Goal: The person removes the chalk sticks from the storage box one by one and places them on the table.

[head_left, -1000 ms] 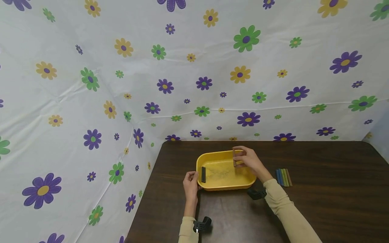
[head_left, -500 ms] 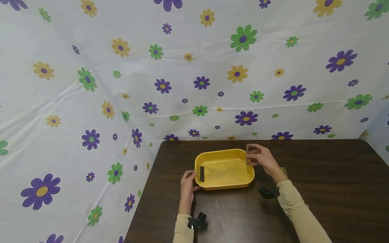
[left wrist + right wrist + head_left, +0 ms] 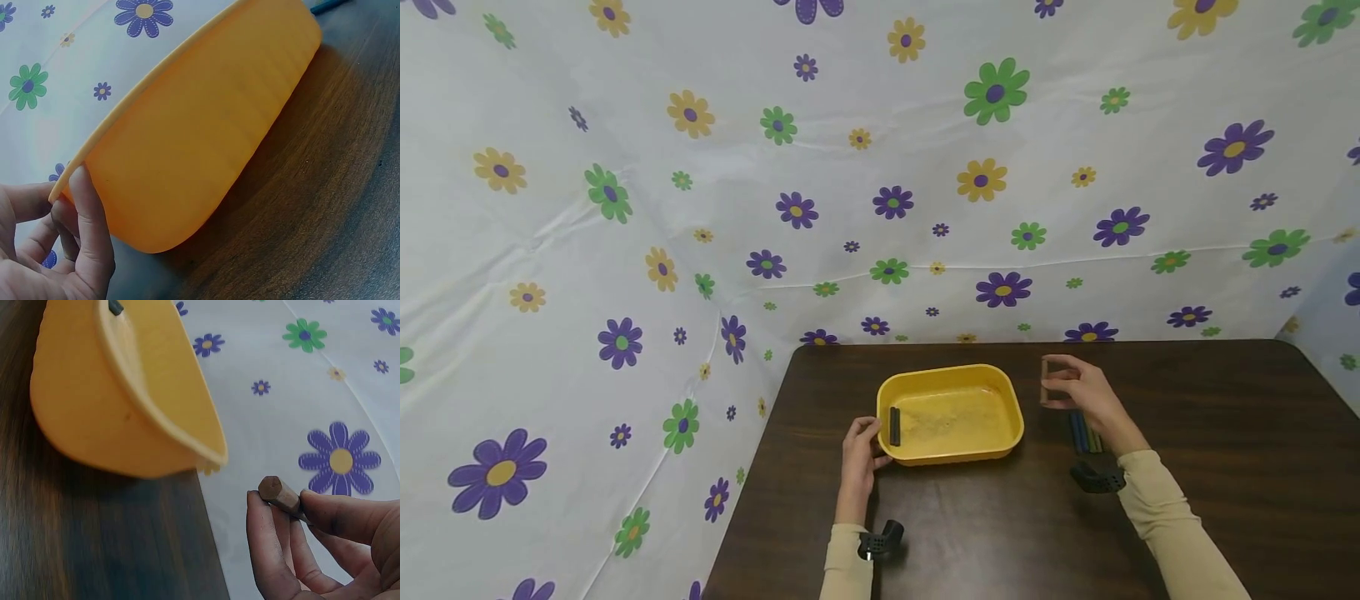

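A yellow plastic tray (image 3: 958, 457) with raised walls sits on the table in the head view. My left hand (image 3: 860, 454) pinches its left rim, thumb against the outer wall in the left wrist view. Inside, two black sticks (image 3: 895, 427) lie side by side along the left end. To the right of the tray, my right hand (image 3: 1086, 393) pinches a brown stick (image 3: 280, 494) between thumb and fingertips. The stick is short with a faceted end, and stands roughly upright above the table in the head view.
A row of blue and green sticks (image 3: 1084, 435) lies on the dark wooden table (image 3: 970, 533), partly hidden under the right hand. A white flower-patterned sheet (image 3: 880, 167) rises behind and to the left of the table.
My right hand has carried the brown stick from over the tray out to the right, near the stick row. The left hand has stayed at the tray's left rim.
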The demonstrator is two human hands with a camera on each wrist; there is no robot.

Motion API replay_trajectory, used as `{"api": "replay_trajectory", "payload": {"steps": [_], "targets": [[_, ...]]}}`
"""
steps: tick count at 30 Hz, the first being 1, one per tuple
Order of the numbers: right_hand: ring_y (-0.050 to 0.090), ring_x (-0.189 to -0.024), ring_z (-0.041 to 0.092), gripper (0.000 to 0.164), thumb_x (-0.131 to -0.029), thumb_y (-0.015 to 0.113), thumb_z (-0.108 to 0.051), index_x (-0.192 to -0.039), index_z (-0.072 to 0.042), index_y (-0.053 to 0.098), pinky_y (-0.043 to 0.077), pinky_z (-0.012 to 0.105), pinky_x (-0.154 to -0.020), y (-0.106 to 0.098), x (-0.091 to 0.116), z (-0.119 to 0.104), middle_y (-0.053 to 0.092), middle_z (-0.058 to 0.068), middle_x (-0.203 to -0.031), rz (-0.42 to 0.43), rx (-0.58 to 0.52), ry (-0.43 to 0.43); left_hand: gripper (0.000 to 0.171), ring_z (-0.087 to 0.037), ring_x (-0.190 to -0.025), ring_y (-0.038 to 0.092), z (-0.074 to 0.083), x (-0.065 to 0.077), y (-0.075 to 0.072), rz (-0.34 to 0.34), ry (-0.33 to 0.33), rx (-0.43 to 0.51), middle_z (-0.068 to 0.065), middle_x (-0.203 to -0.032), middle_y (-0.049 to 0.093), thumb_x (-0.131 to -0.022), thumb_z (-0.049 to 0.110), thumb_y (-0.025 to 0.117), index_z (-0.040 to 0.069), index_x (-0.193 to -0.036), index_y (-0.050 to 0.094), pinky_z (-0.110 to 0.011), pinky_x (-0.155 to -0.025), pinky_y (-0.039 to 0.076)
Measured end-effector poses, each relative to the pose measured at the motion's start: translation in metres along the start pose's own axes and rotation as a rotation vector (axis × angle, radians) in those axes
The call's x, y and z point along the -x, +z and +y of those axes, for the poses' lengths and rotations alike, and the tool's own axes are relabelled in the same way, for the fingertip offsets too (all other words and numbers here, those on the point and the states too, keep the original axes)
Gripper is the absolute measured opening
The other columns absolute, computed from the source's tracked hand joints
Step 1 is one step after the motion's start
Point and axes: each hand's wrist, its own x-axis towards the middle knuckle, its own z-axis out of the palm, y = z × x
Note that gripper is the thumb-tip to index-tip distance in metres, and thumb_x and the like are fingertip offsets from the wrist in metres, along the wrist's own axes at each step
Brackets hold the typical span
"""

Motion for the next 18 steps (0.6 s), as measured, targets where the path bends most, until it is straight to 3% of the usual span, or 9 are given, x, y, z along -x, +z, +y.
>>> {"api": "replay_trajectory", "payload": {"steps": [10, 18], "targets": [[0.070, -0.091, 0.017, 0.061, -0.103, 0.063, -0.006, -0.154, 0.008, 0.034, 0.059, 0.049, -0.085, -0.022, 0.010, 0.011, 0.048, 0.039, -0.134, 0.005, 0.047, 0.004, 0.019, -0.015, -0.069, 0.062, -0.001, 0.001, -0.001, 0.009, -0.016, 0.003, -0.009, -0.095, 0.061, -0.102, 0.024, 0.066, 0.008, -0.111, 0.061, -0.029, -0.056, 0.053], [0.069, -0.092, 0.015, 0.063, -0.102, 0.065, -0.006, -0.154, 0.010, 0.033, 0.061, 0.042, -0.082, -0.041, 0.018, 0.020, 0.046, 0.041, -0.135, -0.002, 0.015, 0.001, 0.019, -0.016, -0.071, 0.061, 0.007, 0.005, 0.000, -0.021, -0.034, 0.008, -0.013, -0.096, 0.062, -0.104, 0.020, 0.063, 0.003, -0.113, 0.060, -0.031, -0.058, 0.054]]}}
